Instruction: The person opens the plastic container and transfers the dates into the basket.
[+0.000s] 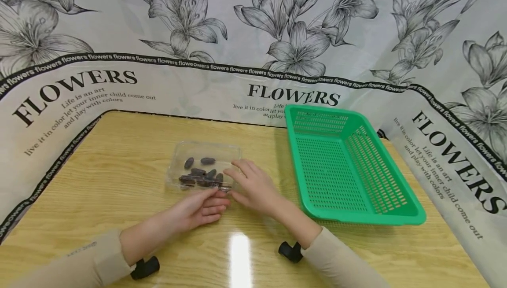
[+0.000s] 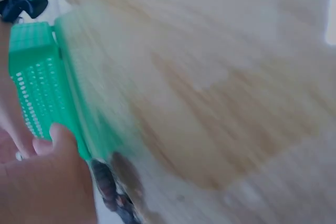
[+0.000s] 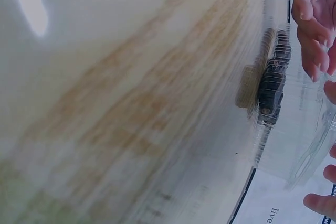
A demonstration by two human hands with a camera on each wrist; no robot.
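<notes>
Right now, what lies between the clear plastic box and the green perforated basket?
In the head view, the right hand lies between the clear plastic box and the green perforated basket; beyond it, the stretch is bare wood-grain tabletop.

the left wrist view blurs the tabletop (image 2: pixel 226 114) and crops the dark pieces (image 2: pixel 105 183).

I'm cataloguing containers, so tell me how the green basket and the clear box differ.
The green basket is opaque and perforated; the clear box is see-through. The basket is larger than the box. Dark oval pieces lie in the box, while the basket's floor shows bare. Both are on the wooden table.
</notes>
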